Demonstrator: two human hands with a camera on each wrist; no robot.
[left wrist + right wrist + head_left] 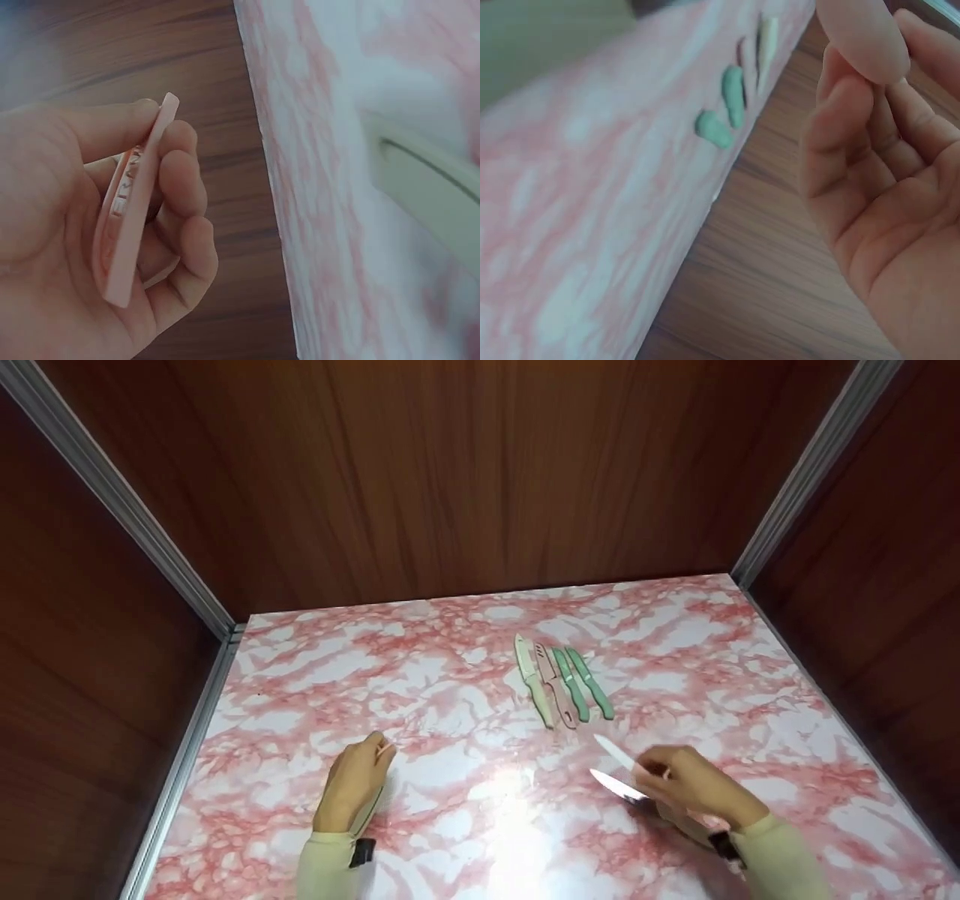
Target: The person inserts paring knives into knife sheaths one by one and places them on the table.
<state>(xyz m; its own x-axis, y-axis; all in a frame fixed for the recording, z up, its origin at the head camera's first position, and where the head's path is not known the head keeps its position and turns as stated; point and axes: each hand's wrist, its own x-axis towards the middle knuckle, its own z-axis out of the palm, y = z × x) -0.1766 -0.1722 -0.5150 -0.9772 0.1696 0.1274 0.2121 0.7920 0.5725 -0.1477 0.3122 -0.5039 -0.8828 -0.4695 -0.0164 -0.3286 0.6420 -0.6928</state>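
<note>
My left hand (352, 781) grips a slim pink blade cover (133, 214) with raised lettering between thumb and curled fingers. To the right, my right hand (694, 786) pinches a knife with a white blade (619, 754) pointing up and left. Its pale, rounded handle (864, 37) shows between the fingers in the right wrist view. Below that blade is a second bright blade shape (616, 785); whether it is a reflection or another knife I cannot tell. Farther back lie a cream knife (534, 682), a pink knife (557, 686) and two green knives (572, 686), side by side.
The table (420, 675) has a glossy red-and-white marbled top. Dark wood panels (450, 472) with metal corner rails (135, 502) enclose its back and sides. A blurred pale green shape (431, 202) crosses the left wrist view's right side.
</note>
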